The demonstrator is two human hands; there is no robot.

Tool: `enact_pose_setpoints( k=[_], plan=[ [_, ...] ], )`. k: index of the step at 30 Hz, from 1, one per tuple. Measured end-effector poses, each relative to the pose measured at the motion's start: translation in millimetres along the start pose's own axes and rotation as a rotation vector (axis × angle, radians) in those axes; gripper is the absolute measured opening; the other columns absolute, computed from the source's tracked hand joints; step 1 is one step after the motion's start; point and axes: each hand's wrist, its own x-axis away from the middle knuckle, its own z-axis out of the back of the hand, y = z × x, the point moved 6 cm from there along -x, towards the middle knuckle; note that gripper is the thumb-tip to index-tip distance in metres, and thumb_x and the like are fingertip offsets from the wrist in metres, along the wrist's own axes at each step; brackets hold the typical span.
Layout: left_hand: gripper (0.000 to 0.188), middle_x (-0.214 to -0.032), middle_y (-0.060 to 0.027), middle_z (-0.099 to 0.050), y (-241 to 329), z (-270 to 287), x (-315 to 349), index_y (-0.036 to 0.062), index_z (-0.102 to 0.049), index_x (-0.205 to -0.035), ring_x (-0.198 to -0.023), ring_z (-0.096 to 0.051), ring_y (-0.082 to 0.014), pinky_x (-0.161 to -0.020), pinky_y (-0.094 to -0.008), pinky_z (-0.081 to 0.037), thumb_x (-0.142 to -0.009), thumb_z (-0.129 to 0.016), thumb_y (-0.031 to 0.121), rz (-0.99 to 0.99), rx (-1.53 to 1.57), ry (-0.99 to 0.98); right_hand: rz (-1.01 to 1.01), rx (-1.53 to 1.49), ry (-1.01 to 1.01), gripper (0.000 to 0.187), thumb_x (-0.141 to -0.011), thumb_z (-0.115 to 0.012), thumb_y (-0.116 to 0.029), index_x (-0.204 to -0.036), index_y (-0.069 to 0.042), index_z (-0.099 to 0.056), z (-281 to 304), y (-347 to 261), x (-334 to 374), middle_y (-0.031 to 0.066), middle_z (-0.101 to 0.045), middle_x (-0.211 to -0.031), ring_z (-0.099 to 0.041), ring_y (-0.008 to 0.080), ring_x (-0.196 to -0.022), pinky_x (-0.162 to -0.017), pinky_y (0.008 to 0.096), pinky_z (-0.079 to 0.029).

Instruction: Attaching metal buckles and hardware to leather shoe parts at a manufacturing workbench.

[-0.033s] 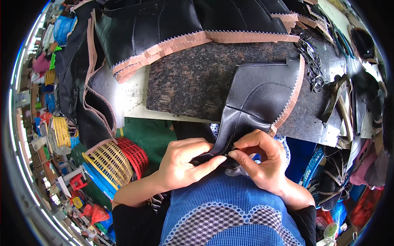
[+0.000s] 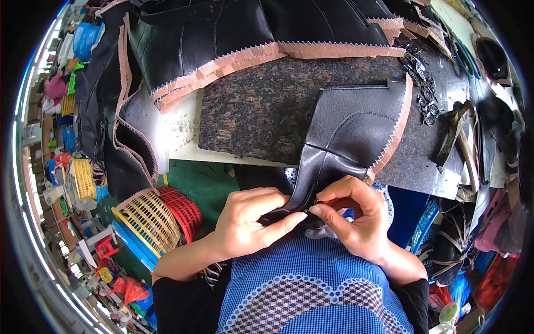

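Note:
A black leather boot upper [image 2: 356, 122] lies partly on the dark speckled stone slab [image 2: 250, 106] and hangs over its near edge toward me. Zigzag stitching joins a pinkish-brown strip to its right side. My left hand [image 2: 250, 222] is closed on the upper's lower end, thumb stretched along the edge. Close beside it, my right hand [image 2: 353, 214] pinches a tiny dark piece at that same edge between thumb and forefinger. The fingertips mostly cover this piece, so its kind cannot be made out.
More black boot uppers [image 2: 222, 33] lie along the far side and hang down at the left. Black curly metal pieces [image 2: 425, 89] sit on the slab's right. Yellow [image 2: 147, 220] and red [image 2: 181, 211] plastic baskets stand at lower left. A blue basket [image 2: 425, 222] is at right.

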Motion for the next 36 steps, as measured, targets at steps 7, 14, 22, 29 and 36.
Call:
enact_pose_setpoints(
  k=[7,14,22,29,36],
  plan=[
    [0.019,-0.073,-0.0121,-0.063,1.2,-4.1,1.3,-0.0019,-0.067,-0.088,-0.06,-0.062,-0.0264,-0.053,-0.0364,-0.047,-0.084,-0.081,0.01,0.0,-0.014,0.006,-0.112,-0.008,-0.11,0.013,-0.086,-0.078,-0.001,-0.099,0.001,-0.075,9.9,-1.2,-7.0,0.0096,-0.074,-0.093,-0.074,0.0154,-0.079,-0.069,0.0264,-0.06],
    [0.021,-0.074,-0.0117,-0.06,11.6,-2.0,-1.3,-0.0022,-0.066,-0.091,-0.062,-0.061,-0.0285,-0.054,-0.038,-0.048,-0.085,-0.08,0.012,-0.084,-0.16,-0.044,-0.013,0.129,-0.176,0.014,-0.085,-0.077,0.001,-0.098,0.002,-0.072,7.7,-15.8,-17.1,0.0114,-0.071,-0.089,-0.072,0.0202,-0.08,-0.068,0.03,-0.058],
    [0.022,-0.077,-0.0121,-0.059,12.1,2.0,-6.2,-0.0015,-0.063,-0.087,-0.065,-0.06,-0.0295,-0.056,-0.0392,-0.049,-0.085,-0.079,0.013,-0.118,-0.167,-0.077,0.313,0.335,-0.331,0.022,-0.077,-0.078,0.001,-0.098,0.0,-0.069,5.9,-30.0,-31.2,0.0116,-0.068,-0.088,-0.068,0.029,-0.081,-0.075,0.0371,-0.055],
    [0.026,-0.079,-0.0108,-0.059,24.7,10.6,-6.2,-0.001,-0.066,-0.089,-0.065,-0.06,-0.0298,-0.056,-0.0389,-0.049,-0.078,-0.083,0.014,-0.291,-0.264,-0.146,0.805,0.771,-0.318,0.046,-0.079,-0.075,-0.026,-0.119,-0.004,-0.067,-3.5,-82.8,-41.8,0.0131,-0.063,-0.122,-0.056,0.0318,-0.125,-0.105,0.0462,-0.044],
    [0.011,-0.075,-0.002,-0.058,46.3,12.8,1.2,0.005,-0.071,-0.085,-0.061,-0.057,-0.0157,-0.051,-0.0302,-0.044,-0.078,-0.078,0.01,-0.441,-0.52,-0.052,0.803,0.808,-0.598,0.021,-0.068,-0.071,-0.017,-0.083,-0.004,-0.064,-16.2,-82.7,-37.2,0.0027,-0.051,-0.076,-0.053,0.018,-0.069,-0.06,0.0334,-0.039]
  ],
)
